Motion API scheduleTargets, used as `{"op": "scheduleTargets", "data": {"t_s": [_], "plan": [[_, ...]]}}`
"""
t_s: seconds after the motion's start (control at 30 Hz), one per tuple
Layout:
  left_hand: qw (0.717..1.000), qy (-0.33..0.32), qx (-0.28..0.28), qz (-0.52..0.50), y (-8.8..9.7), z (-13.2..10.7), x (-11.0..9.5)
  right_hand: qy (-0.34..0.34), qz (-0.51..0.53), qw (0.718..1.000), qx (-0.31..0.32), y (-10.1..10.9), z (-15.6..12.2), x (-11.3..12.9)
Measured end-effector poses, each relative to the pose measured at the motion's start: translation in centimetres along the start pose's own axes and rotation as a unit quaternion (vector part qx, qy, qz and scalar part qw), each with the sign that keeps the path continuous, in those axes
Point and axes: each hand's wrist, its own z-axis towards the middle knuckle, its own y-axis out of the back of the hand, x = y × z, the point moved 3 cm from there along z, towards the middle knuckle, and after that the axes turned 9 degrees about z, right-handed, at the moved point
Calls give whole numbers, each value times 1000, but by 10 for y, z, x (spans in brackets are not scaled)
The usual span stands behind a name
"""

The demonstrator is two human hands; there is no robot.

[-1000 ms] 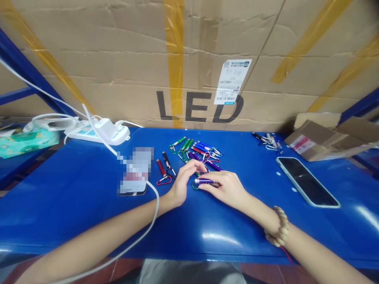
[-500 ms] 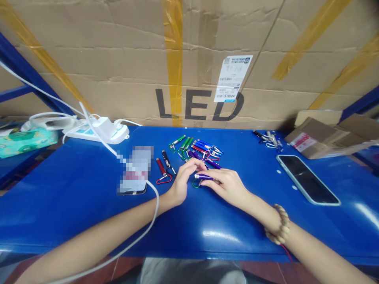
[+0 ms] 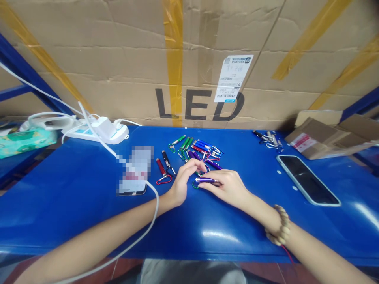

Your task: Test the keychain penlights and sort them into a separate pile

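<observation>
My right hand (image 3: 227,187) pinches a small purple flashlight (image 3: 205,180) with a green carabiner clip, low over the blue table (image 3: 89,205). My left hand (image 3: 182,181) is curled beside it, its fingertips at the flashlight's clip end and at the edge of a pile of coloured keychain flashlights (image 3: 198,150). A red flashlight (image 3: 161,167) and a black flashlight (image 3: 167,159) lie apart, left of my left hand.
A blurred phone (image 3: 134,171) on a white cable lies to the left, a white power strip (image 3: 97,132) behind it. A dark phone (image 3: 308,179) lies on the right, near several more flashlights (image 3: 268,140) and a small cardboard box (image 3: 319,138). A big "LED" carton (image 3: 189,59) stands behind.
Hardly anything has moved. The purple flashlight was lifted slightly half a second ago and is back down; both hands stay in place.
</observation>
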Motion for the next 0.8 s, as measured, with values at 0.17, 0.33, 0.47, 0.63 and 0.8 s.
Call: {"op": "scheduleTargets", "data": {"t_s": [0.17,0.33,0.47,0.63,0.8], "plan": [[1000,0,0,9,0,0,-1,-9,-29,999,-11,2,1,1],[1000,7,0,12,0,0,0,-11,-23,999,-23,4,1,3],[1000,11,0,15,0,1,-1,-26,-18,999,-6,4,1,2],[1000,7,2,14,-1,1,-3,-26,-23,999,12,4,1,1],[1000,6,4,11,-1,1,-3,-13,-27,999,18,4,1,1]]}}
